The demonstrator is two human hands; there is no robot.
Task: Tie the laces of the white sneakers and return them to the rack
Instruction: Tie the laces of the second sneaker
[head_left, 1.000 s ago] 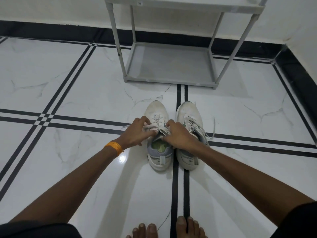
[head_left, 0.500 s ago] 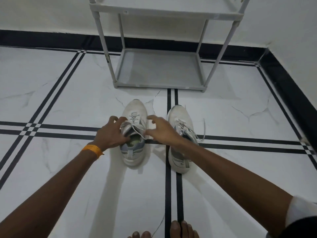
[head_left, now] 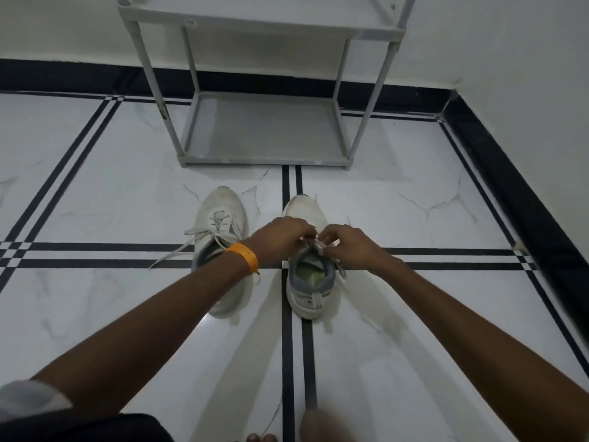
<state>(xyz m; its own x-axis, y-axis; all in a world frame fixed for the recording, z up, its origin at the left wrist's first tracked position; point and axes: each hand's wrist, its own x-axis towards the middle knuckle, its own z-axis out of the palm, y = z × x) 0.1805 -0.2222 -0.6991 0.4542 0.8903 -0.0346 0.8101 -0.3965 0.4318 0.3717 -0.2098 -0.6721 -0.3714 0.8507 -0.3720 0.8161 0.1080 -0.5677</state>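
Left hand and right hand both pinch laces of right sneaker; left sneaker untied; rack beyond.

Hands: left hand and right hand met over the right sneaker, fingers pinched on its laces.
Left sneaker: stood just beside it, partly behind the left forearm, lace loose on the floor.
Wristband: orange, on the left wrist.
Rack: grey, beyond the sneakers, bottom shelf bare.
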